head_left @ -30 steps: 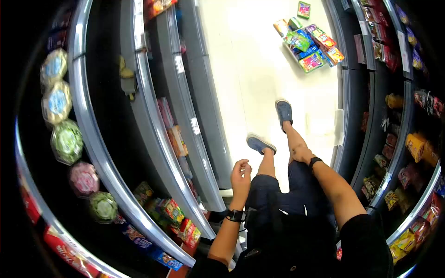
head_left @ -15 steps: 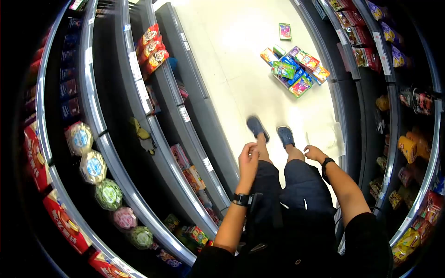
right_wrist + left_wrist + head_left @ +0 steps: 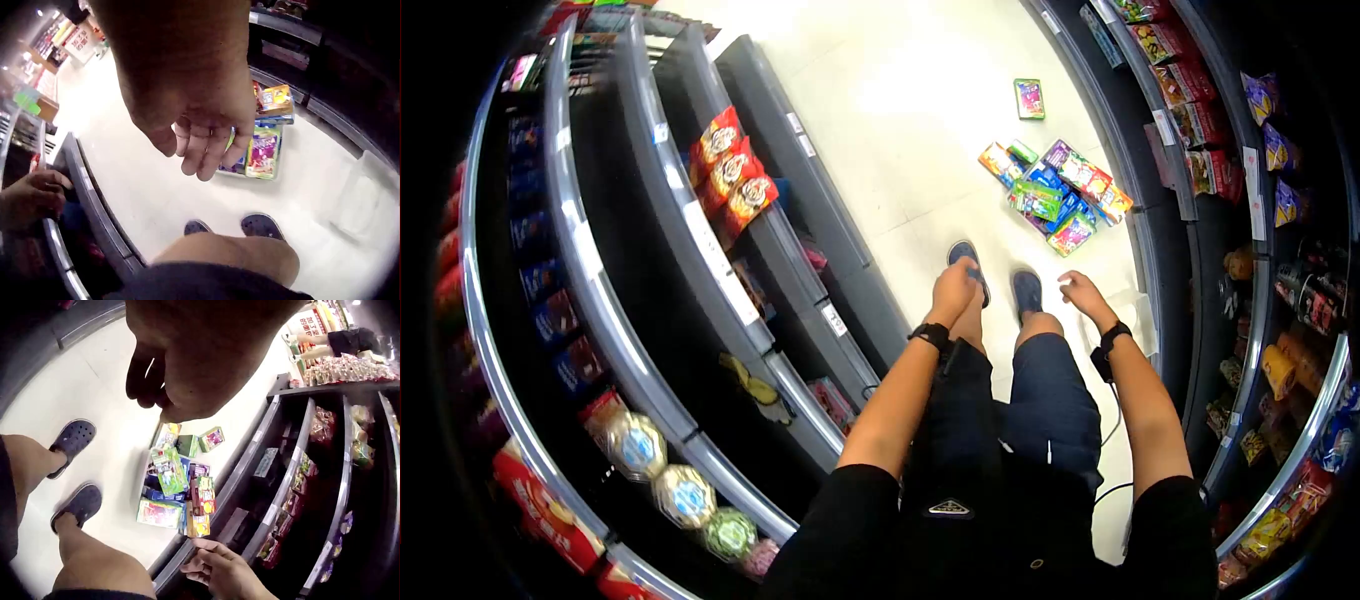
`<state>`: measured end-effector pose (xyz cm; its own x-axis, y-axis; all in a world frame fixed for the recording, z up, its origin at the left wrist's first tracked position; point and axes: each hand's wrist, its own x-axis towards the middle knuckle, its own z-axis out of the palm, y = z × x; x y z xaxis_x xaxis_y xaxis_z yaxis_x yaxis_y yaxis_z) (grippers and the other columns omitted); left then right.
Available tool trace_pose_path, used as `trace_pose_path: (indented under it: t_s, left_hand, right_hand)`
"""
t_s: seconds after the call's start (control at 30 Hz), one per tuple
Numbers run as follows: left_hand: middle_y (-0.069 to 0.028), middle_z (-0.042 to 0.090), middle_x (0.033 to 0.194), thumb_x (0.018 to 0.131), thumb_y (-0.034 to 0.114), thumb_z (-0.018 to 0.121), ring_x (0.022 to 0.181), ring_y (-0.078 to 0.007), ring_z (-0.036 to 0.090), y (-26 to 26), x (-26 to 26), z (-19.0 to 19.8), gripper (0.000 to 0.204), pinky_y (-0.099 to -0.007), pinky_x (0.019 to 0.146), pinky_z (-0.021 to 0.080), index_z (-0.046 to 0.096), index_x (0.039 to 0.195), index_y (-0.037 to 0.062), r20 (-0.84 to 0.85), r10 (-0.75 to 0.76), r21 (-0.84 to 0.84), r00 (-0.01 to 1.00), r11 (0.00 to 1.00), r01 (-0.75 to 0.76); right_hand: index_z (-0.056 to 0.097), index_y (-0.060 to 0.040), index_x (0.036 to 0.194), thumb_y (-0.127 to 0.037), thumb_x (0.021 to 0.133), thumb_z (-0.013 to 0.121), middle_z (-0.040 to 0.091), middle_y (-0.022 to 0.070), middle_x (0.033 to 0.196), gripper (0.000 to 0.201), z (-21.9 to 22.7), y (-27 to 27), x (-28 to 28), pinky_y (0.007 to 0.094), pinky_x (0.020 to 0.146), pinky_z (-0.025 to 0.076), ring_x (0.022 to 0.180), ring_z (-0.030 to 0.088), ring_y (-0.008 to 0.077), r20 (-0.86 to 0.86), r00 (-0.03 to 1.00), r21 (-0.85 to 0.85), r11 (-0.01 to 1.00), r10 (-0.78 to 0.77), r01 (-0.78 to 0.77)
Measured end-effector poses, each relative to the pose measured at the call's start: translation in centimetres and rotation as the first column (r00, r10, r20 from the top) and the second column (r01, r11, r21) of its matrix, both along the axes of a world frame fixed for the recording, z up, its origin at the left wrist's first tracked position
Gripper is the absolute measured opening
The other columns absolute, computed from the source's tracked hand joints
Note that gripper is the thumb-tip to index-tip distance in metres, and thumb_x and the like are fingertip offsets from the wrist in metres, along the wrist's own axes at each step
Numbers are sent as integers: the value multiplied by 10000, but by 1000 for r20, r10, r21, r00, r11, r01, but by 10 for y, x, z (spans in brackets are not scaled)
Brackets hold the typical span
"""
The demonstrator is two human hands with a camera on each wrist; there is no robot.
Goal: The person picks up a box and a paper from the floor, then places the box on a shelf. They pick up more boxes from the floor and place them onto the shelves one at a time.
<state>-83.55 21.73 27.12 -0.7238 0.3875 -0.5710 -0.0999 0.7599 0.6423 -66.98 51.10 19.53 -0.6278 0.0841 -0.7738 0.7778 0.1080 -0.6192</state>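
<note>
My left hand [image 3: 955,292] hangs over my left thigh with its fingers loosely curled, holding nothing. Out in front of the right knee, the right hand [image 3: 1085,294] is also relaxed, and nothing is between its fingers [image 3: 206,156]. Ahead of my feet, a translucent bin [image 3: 142,478] stands on the floor, heaped with colourful small boxes [image 3: 1090,178] and packs. One single box [image 3: 1029,98] lies on the floor just beyond it. Both hands are apart from the bin, though the right hand overlaps it in the right wrist view.
Shelves line both sides of the aisle. Red bags [image 3: 732,170] and round clear-wrapped packs [image 3: 636,447] are on the left shelves. The right shelves hold red packs [image 3: 1188,85] and purple packs [image 3: 1280,150]. A clear plastic container [image 3: 362,197] lies on the floor near the right shelf.
The feet have stepped along the aisle and the view has turned, so the left shelves shift downward. The right hand has come away from the right knee. Both hands stay unladen.
</note>
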Motion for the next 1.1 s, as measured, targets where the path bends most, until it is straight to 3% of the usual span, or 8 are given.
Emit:
trace_pose_path:
  t_s: [0.23,0.27,0.37,0.47,0.7,0.9,1.0,1.1]
  left_hand:
    - [-157,598,702,749,17,619,727,-368,610,19,-91,-67,308,-459,658,467,578,1034,129,-87,-179,-70,980,982,173]
    - [-156,599,712,740,21,625,736,-368,611,29,-110,-84,319,-462,660,466,578,1036,133,-102,-191,-70,976,980,184]
    - [-142,603,748,712,20,617,789,-352,611,62,-155,-135,371,-464,694,471,576,1066,122,-124,-273,-78,954,961,265]
    - [-135,629,925,727,-4,588,909,-343,606,104,-189,-187,392,-450,758,491,578,1102,110,-119,-420,-157,899,903,401]
    - [-75,580,1146,796,29,603,1074,-296,555,159,-229,-347,437,-457,797,487,548,1211,156,-282,-703,-368,652,707,604]
    - [-78,467,1366,830,128,616,1292,-334,414,181,-238,-471,503,-525,953,426,493,1314,183,-551,-697,-414,458,705,575]
    - [-73,461,1357,846,188,605,1306,-325,387,191,-233,-501,481,-525,981,398,488,1313,174,-540,-734,-444,411,664,602]
    - [-56,503,1274,855,188,586,1268,-297,407,193,-229,-511,396,-499,941,419,523,1246,169,-447,-810,-506,380,579,639]
  right_hand:
    - [609,-33,1075,-127,835,626,618,67,707,258,-46,5,-118,298,617,483,647,608,155,-22,993,-2,994,-113,113]
    - [588,-20,1077,-84,860,618,616,64,765,228,-72,10,-129,270,638,486,673,594,141,36,983,-136,973,-182,185]
    - [606,-35,1052,-166,836,651,623,113,767,257,-81,25,-184,350,661,488,713,608,204,-98,991,281,958,86,-56]
    - [614,-72,1061,-201,802,622,649,204,941,290,-111,39,-227,411,815,484,937,623,373,31,999,299,954,12,-21]
    - [548,-64,1217,-169,725,710,561,149,1148,528,-237,62,-277,437,911,470,1086,553,355,-115,944,696,703,311,-147]
    - [558,-80,1233,-196,706,723,588,117,1123,565,-305,48,-302,440,905,448,1067,575,304,40,918,784,556,395,-274]
    - [573,-91,1220,-208,706,730,641,85,1048,550,-322,39,-300,413,889,424,1022,607,276,103,905,853,431,414,-294]
    - [605,-107,1180,-223,716,732,668,94,1032,495,-325,39,-301,419,876,427,995,625,281,137,920,838,453,367,-305]
